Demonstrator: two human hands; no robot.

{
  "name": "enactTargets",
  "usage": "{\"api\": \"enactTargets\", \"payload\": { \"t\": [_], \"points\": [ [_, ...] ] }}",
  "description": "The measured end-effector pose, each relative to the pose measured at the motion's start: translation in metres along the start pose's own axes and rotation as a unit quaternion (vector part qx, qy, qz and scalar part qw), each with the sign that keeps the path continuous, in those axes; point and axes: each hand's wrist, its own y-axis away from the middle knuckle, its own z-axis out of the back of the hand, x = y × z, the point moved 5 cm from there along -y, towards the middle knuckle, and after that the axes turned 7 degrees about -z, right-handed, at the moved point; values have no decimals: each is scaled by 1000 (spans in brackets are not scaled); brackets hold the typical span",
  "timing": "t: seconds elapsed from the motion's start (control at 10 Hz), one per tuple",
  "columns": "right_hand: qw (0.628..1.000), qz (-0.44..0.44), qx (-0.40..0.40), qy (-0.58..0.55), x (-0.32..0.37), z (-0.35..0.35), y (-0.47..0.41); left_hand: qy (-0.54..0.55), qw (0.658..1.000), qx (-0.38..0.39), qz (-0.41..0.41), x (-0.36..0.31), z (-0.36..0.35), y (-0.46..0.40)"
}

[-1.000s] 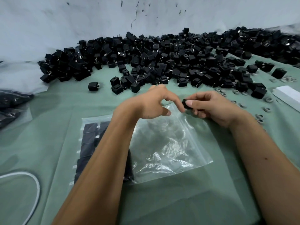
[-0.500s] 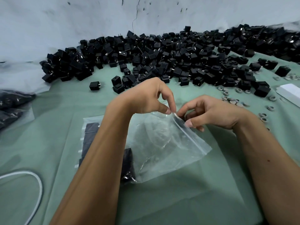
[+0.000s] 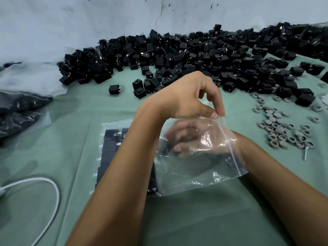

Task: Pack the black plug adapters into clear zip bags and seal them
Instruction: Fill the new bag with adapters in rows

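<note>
A clear zip bag [image 3: 195, 174] lies on the green cloth in front of me, with rows of black plug adapters [image 3: 110, 148] packed in its left part. My left hand [image 3: 188, 98] pinches the upper lip of the bag's mouth and lifts it. My right hand [image 3: 195, 139] is reached inside the bag and shows blurred through the plastic. Its fingers are curled at a dark adapter [image 3: 164, 148] near the packed rows. A big heap of loose black adapters [image 3: 195, 54] runs along the wall behind.
Several grey rings and caps [image 3: 280, 132] are scattered on the right. Filled dark bags [image 3: 19, 110] lie at the left edge. A white cable [image 3: 53, 192] loops at lower left. One loose adapter [image 3: 114, 89] sits apart from the heap.
My right hand carried an adapter from the bag's mouth into the bag. My left hand took hold of the bag's lip and raised it, opening the mouth.
</note>
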Motion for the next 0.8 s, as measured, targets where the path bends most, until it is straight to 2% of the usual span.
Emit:
{"api": "enactTargets", "payload": {
  "t": [0.1, 0.2, 0.3, 0.4, 0.5, 0.6, 0.8],
  "points": [
    [992, -30, -76, 100, 11, 0, -6, -4, 1000, 3, 9, 1, 5, 3],
    [993, -52, -88, 58, 29, -5, -17, -12, 999, -46, 21, 10, 25, 17],
    [992, -35, -65, 103, 38, -14, -23, -6, 983, -171, 72, 34, 57, 44],
    [992, -38, -40, 114, 38, -21, -28, -3, 949, -288, 126, 57, 85, 78],
    [991, -75, 4, 113, 36, -22, -34, -18, 913, -369, 172, 73, 103, 104],
    [992, -104, 30, 58, 33, -22, -38, -21, 895, -405, 186, 79, 108, 117],
    [979, -87, 112, 146, 41, -32, -76, -11, 893, -413, 176, 77, 109, 116]
  ]
}}
